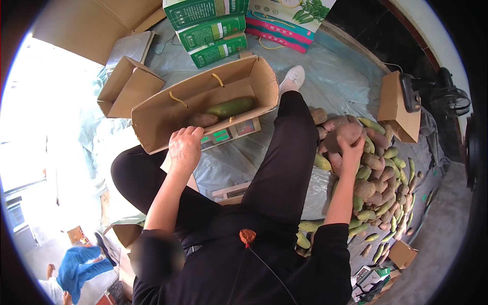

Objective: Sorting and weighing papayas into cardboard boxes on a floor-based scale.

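A long open cardboard box (161,133) with yellow rope handles stands in front of me on a digital scale (245,128) with a green-lit display. Inside lie a long green radish-like vegetable (231,107) and a pinkish-brown root vegetable (203,120). My left hand (185,151) has its fingers curled over the box's near rim. To the right, my right hand (351,150) grips a large round pinkish-brown root vegetable (349,133) at the top of a big heap of brown and green roots (378,175). Its fingertips are partly hidden behind that root.
Green cartons (216,30) and pink gift boxes (279,34) stand beyond the box. A small open carton (133,89) is at left. A black fan (447,96) and another carton (396,112) stand at right. Another person in blue trousers (81,267) is at lower left.
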Demonstrator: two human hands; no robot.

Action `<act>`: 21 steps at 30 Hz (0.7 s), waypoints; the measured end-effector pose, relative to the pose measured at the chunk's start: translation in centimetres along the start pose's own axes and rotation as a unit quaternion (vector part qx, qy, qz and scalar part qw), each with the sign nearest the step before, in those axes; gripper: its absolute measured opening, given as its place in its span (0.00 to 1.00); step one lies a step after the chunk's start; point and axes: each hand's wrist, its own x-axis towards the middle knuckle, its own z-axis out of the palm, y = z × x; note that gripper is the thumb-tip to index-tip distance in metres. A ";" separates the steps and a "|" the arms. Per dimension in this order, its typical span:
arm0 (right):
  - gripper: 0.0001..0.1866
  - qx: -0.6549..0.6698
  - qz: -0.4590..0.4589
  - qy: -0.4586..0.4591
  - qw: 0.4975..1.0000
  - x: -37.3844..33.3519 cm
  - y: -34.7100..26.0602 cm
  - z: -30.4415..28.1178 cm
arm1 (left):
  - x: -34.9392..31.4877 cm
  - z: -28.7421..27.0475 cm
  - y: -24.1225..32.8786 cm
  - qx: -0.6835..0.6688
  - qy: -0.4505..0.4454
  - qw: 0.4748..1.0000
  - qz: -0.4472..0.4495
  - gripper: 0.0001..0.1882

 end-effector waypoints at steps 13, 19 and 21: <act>0.34 -0.054 -0.461 -0.327 0.823 -4.3 -23.5 16.3 | -0.3 0.2 0.0 -0.008 0.011 1.000 0.015 0.07; 0.27 -0.259 -0.514 -0.398 0.714 -7.4 -18.4 25.0 | -0.3 0.1 0.3 0.002 -0.007 1.000 0.014 0.07; 0.25 -0.366 -0.494 -0.432 0.660 -7.4 -16.9 27.0 | -0.2 0.2 0.5 0.006 -0.011 1.000 0.018 0.07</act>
